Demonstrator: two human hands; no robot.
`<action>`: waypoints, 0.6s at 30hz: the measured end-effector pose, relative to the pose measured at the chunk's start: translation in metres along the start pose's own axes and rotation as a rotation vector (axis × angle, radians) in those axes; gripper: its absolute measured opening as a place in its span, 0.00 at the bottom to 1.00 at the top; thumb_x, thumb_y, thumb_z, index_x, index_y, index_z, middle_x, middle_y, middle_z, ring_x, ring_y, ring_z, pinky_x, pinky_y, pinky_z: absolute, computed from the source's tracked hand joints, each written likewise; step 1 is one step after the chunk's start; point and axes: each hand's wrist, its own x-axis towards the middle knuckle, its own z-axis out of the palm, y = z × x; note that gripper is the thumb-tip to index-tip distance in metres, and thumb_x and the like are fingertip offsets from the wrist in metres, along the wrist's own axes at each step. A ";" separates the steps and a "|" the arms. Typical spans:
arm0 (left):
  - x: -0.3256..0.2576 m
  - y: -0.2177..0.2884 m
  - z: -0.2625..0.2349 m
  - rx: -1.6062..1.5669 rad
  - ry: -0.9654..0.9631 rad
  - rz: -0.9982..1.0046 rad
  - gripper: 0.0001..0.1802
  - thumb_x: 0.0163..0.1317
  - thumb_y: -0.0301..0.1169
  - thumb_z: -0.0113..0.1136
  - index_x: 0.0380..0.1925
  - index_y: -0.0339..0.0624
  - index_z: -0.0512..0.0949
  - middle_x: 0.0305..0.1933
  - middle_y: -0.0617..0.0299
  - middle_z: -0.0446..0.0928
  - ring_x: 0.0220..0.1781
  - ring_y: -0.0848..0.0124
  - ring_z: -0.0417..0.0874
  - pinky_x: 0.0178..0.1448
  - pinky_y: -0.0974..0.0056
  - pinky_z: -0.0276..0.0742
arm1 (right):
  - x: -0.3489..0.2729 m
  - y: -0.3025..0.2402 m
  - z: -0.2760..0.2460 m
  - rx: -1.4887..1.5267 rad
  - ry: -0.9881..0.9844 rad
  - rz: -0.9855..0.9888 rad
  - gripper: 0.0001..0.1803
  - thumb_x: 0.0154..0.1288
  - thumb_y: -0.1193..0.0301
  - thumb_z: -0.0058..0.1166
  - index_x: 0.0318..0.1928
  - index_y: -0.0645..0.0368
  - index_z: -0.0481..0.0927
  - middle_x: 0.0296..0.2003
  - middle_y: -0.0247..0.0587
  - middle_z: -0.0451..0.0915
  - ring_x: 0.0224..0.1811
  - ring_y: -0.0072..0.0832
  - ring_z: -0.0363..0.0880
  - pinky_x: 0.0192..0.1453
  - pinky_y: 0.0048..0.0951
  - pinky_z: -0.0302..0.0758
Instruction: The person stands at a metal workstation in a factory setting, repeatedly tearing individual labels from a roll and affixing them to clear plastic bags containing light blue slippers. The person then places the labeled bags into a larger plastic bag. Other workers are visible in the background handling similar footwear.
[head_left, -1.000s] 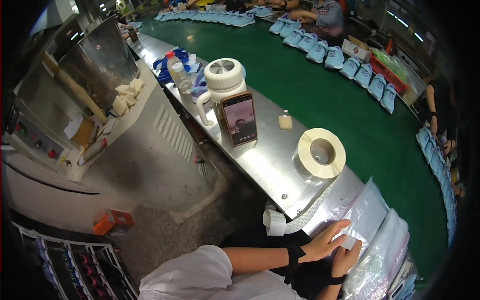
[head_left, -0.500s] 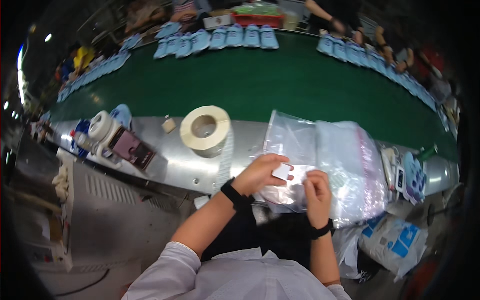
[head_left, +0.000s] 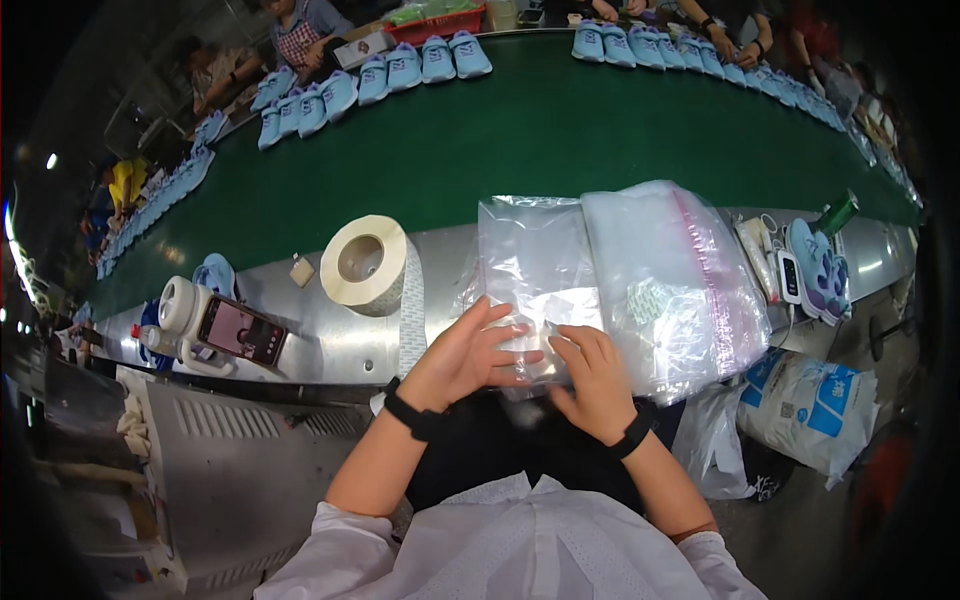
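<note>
Clear plastic bags [head_left: 535, 240] lie on the metal edge of the bench in front of me. My left hand [head_left: 465, 358] is open over the near left part of the top bag, its fingers spread and nothing seen in them. On the bag's near right part, my right hand [head_left: 597, 385] rests with fingers stretched out and thumb apart. A small pale patch shows by its fingertips; I cannot tell what it is. Left of the bags stands a roll of white labels [head_left: 345, 290], its printed strip [head_left: 412, 330] hanging toward me.
A stack of bags with a pink strip [head_left: 690, 300] lies at right, beside a white device [head_left: 790, 277] and blue shoes [head_left: 815, 265]. A phone [head_left: 243, 330] leans on a white jug [head_left: 180, 305] at left. Light-blue shoes [head_left: 404, 68] line the green belt [head_left: 400, 160]; people work beyond.
The white label held in my left hand's fingers no longer shows there, and those fingers have spread. My right hand has gone from curled to stretched out on the bag. The view has shifted.
</note>
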 end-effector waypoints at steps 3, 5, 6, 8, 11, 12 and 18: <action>-0.032 -0.016 -0.002 0.142 0.153 0.237 0.21 0.69 0.41 0.39 0.53 0.37 0.63 0.53 0.50 0.71 0.52 0.55 0.76 0.51 0.57 0.75 | 0.004 0.010 0.026 -0.093 0.061 -0.052 0.16 0.45 0.73 0.59 0.40 0.56 0.76 0.38 0.37 0.74 0.38 0.38 0.73 0.37 0.36 0.71; -0.041 -0.035 -0.002 0.459 0.075 0.367 0.19 0.68 0.37 0.42 0.52 0.37 0.65 0.47 0.53 0.74 0.48 0.62 0.78 0.49 0.62 0.75 | 0.015 0.003 0.036 -0.059 0.012 -0.028 0.12 0.48 0.72 0.58 0.36 0.54 0.78 0.32 0.36 0.75 0.32 0.36 0.73 0.32 0.35 0.72; -0.041 -0.038 -0.001 0.615 0.035 0.432 0.17 0.67 0.35 0.44 0.52 0.36 0.65 0.44 0.55 0.75 0.46 0.65 0.79 0.48 0.64 0.76 | 0.021 0.000 0.040 -0.045 -0.014 -0.016 0.09 0.49 0.71 0.57 0.35 0.53 0.78 0.29 0.35 0.75 0.29 0.36 0.74 0.30 0.34 0.72; -0.038 -0.039 0.004 0.802 0.061 0.399 0.17 0.64 0.32 0.51 0.50 0.34 0.67 0.40 0.57 0.77 0.38 0.72 0.79 0.41 0.68 0.75 | 0.033 0.002 0.043 0.058 -0.209 0.169 0.05 0.59 0.69 0.52 0.32 0.55 0.79 0.24 0.36 0.76 0.24 0.29 0.75 0.31 0.30 0.72; -0.022 -0.048 -0.016 1.159 0.294 0.406 0.21 0.59 0.35 0.56 0.49 0.35 0.69 0.30 0.57 0.78 0.29 0.68 0.80 0.34 0.66 0.73 | 0.046 0.022 0.028 0.798 -0.343 0.692 0.17 0.66 0.62 0.45 0.31 0.63 0.78 0.27 0.36 0.79 0.26 0.20 0.76 0.32 0.22 0.73; -0.023 -0.045 -0.020 1.243 0.331 0.357 0.23 0.58 0.38 0.56 0.50 0.35 0.69 0.27 0.57 0.78 0.28 0.65 0.80 0.34 0.64 0.73 | 0.052 0.022 0.008 0.914 -0.290 0.695 0.18 0.67 0.62 0.44 0.31 0.65 0.78 0.27 0.36 0.79 0.26 0.21 0.76 0.34 0.19 0.73; -0.050 -0.038 -0.034 1.379 0.511 0.360 0.25 0.56 0.43 0.56 0.48 0.36 0.72 0.21 0.54 0.78 0.27 0.58 0.81 0.31 0.59 0.75 | -0.001 0.099 -0.098 0.289 0.566 0.808 0.07 0.64 0.70 0.46 0.31 0.58 0.74 0.23 0.31 0.74 0.24 0.16 0.71 0.27 0.15 0.62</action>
